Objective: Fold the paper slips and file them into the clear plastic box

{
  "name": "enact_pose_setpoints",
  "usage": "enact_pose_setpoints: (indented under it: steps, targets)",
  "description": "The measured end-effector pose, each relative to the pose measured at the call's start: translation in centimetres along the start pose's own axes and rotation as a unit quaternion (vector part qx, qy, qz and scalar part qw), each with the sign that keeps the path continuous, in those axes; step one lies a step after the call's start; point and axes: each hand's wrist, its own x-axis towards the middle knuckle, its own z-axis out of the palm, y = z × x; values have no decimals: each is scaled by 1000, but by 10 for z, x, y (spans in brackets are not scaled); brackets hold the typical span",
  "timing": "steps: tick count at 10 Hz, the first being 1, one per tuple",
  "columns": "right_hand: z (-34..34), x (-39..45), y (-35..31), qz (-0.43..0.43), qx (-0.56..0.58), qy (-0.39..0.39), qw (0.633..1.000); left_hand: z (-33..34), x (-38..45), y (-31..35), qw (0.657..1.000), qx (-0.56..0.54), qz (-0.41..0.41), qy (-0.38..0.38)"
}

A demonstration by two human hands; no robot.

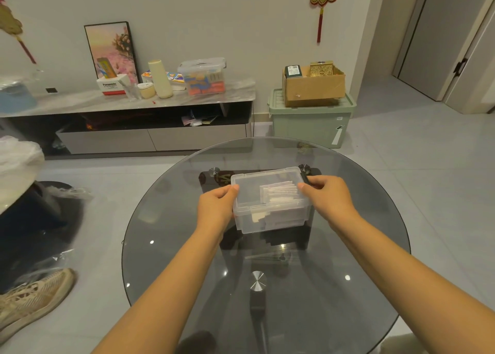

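Note:
A clear plastic box (pixel 246 195) with its lid down stands on the round glass table (pixel 166 246), a little beyond the middle. Folded white paper slips (pixel 278 193) show through the lid and the front wall, bunched toward the right side. My left hand (pixel 215 206) grips the box's left end, thumb on the lid's edge. My right hand (pixel 325 195) grips the right end the same way, fingers curled over the far corner.
Beyond the table stands a low TV cabinet (pixel 150 136) with bottles and boxes on top, and a green storage bin (pixel 310 123) carrying a cardboard box (pixel 314 85). A shoe (pixel 32 297) and plastic bags lie on the floor at the left.

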Motion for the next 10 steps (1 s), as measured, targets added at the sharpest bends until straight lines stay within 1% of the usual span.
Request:
enact_pose_setpoints:
  steps: [2,4,5,6,7,8,9,10]
  targets:
    - [-1,-2,-5,-10,-23,-4,1000,0,0,2,1000,13,-15,-6]
    - [1,-1,-8,-8,-2,-15,1000,2,4,6,999,-13,-50,-4]
    - [10,23,-11,-2,16,-18,1000,11,25,15,998,7,-51,-29]
    - [24,60,-18,0,25,-29,999,19,63,27,999,17,-19,-24]
    - [44,107,-28,5,20,-37,999,29,113,43,999,17,-42,-4]
    - [60,140,-33,18,28,-44,998,39,149,50,997,-22,-72,-7]
    - [68,160,-38,37,30,-43,998,41,166,57,996,-8,-84,-14]
    - [69,159,-45,66,8,-63,996,38,169,57,993,3,-101,-57]
